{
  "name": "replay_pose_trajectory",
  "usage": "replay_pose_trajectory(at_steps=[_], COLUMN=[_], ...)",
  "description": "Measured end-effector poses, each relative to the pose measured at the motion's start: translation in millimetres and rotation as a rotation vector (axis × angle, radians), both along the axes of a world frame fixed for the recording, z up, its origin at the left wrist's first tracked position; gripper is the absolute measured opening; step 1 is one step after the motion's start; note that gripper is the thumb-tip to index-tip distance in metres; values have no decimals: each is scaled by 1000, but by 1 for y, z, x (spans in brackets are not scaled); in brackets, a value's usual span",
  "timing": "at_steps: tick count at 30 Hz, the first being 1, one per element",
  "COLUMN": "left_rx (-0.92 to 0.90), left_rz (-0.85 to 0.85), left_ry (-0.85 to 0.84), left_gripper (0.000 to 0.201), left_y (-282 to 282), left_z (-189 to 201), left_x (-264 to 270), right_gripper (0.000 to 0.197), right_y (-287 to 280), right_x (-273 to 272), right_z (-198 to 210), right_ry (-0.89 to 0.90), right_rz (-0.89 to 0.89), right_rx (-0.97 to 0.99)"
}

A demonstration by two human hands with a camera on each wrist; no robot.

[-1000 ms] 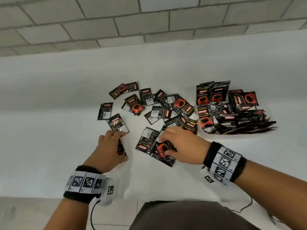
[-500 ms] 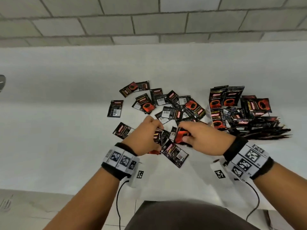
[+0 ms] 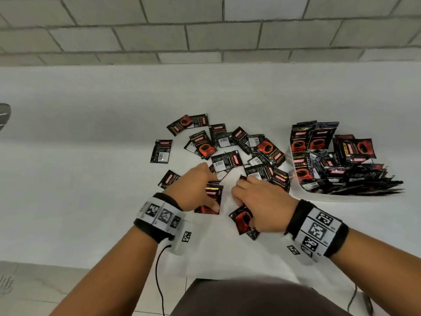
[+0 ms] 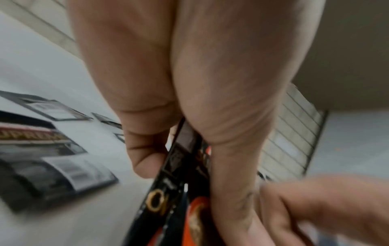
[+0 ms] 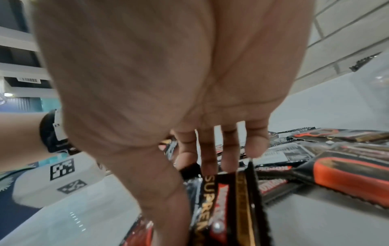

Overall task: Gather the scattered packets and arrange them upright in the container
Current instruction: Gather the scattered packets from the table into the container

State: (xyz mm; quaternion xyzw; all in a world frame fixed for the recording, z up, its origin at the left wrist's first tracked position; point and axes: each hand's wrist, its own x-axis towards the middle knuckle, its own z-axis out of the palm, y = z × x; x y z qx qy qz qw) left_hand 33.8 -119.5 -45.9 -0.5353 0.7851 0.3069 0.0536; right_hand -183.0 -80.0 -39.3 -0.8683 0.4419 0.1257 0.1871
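Black-and-red coffee packets (image 3: 225, 160) lie scattered flat on the white table (image 3: 91, 190). A clear container (image 3: 330, 197) at the right holds many more; a few (image 3: 313, 139) stand upright at its back left, the others lie heaped. My left hand (image 3: 198, 192) pinches a small stack of packets (image 3: 210, 199) on edge between thumb and fingers (image 4: 147, 159), with the stack (image 4: 179, 168) seen edge-on in the left wrist view. My right hand (image 3: 255, 199) holds a few packets (image 3: 242, 221) under its thumb (image 5: 160, 191), their printed faces (image 5: 231, 199) toward the right wrist camera.
A lone packet (image 3: 160, 151) lies left of the pile, and another (image 3: 168, 179) just beyond my left wrist. A grey block wall (image 3: 205, 30) rises behind the table. A dark object (image 3: 4, 115) shows at the left edge. A cable (image 3: 159, 270) hangs from my left wristband.
My left hand carried its packets from the left over to the middle. My right hand lifted the packets that lay at the front of the pile and drew back toward me.
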Motion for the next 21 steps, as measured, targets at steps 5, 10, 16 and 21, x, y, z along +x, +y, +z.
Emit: replay_pose_trajectory(at_steps=[5, 10, 16, 21], left_rx=[-61, 0, 32, -12], left_rz=[171, 108, 108, 138], left_ry=[-24, -238, -164, -258], left_gripper=[62, 81, 82, 109], left_y=[-11, -9, -12, -21], left_z=[9, 0, -5, -1], left_x=[59, 70, 61, 63], right_gripper=[52, 76, 54, 55], right_y=[0, -28, -28, -30], right_x=[-2, -4, 5, 8], right_z=[10, 15, 3, 5], right_ry=[-117, -32, 131, 90], right_rz=[-143, -225, -197, -151], right_rx=[247, 140, 57, -37])
